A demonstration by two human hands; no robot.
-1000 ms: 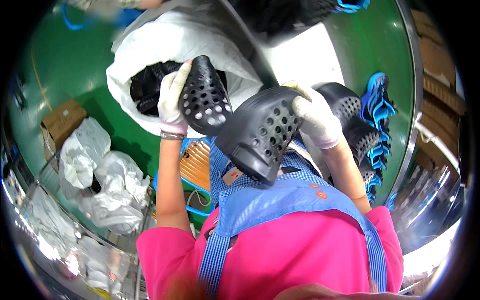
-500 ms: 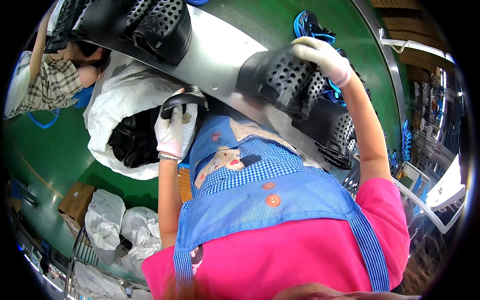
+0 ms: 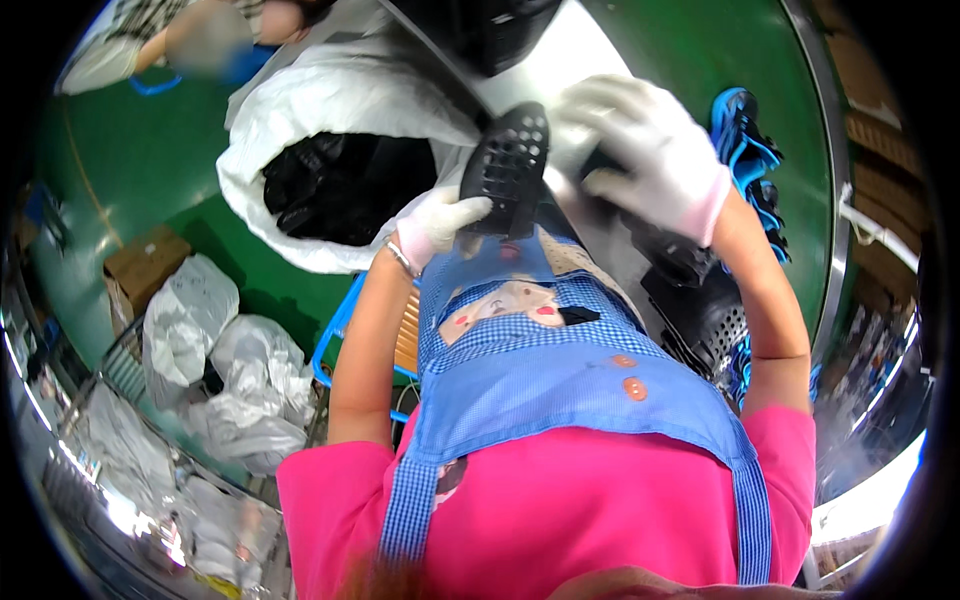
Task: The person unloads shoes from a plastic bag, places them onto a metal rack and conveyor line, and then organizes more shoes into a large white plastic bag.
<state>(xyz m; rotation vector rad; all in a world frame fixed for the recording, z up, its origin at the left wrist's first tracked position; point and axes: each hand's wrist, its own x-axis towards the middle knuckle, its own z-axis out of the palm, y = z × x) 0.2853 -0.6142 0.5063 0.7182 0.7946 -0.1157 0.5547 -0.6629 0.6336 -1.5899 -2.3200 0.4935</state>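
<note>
My left hand (image 3: 436, 224), in a white glove, is closed with thumb and fingers on a black perforated shoe upper (image 3: 506, 165), held upright above the apron at the edge of the metal bench. My right hand (image 3: 655, 150), also gloved in white, hovers over the bench to the right of that piece. Its fingers look curled and are smeared by motion, so what they hold, if anything, does not show. Close under it lie dark perforated shoe uppers (image 3: 715, 320), stacked along the bench on my right side.
A white sack (image 3: 330, 95) full of black pieces (image 3: 345, 190) stands open at the left. More black pieces (image 3: 490, 30) sit at the bench's far end. Black-and-blue shoes (image 3: 750, 150) line the green surface at right. A person's arm (image 3: 150, 50) shows far left, near a cardboard box (image 3: 150, 270).
My left hand has moved up and right, holding the shoe upper upright over the apron. My right hand has left the top of the black stack and come in toward the left hand. The view has shifted.
</note>
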